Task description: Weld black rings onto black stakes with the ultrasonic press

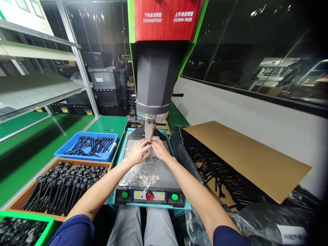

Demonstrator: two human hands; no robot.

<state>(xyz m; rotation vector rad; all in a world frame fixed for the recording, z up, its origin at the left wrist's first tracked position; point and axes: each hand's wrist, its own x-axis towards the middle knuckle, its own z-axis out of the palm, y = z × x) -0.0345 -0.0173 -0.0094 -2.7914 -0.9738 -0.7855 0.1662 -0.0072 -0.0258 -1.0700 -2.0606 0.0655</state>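
Both my hands meet at the fixture (pixel 149 155) on the metal work plate, right under the tapered horn (pixel 149 131) of a press machine. My left hand (pixel 138 151) is closed, its fingertips curled against a small black part (pixel 148 144) at the top of the fixture. From the other side my right hand (pixel 159 149) has its fingers together, pressed at the same spot. The fingers and the horn hide most of the black part, so its full shape does not show.
On the left are a blue tray (pixel 84 158) of black rods, a brown tray (pixel 65 220) of black round-headed rods and a green-rimmed bin (pixel 48 228) of black pieces. A control panel (pixel 161 196) fronts the machine. At right, cardboard (pixel 246 157) lies over a plastic-lined box of black parts.
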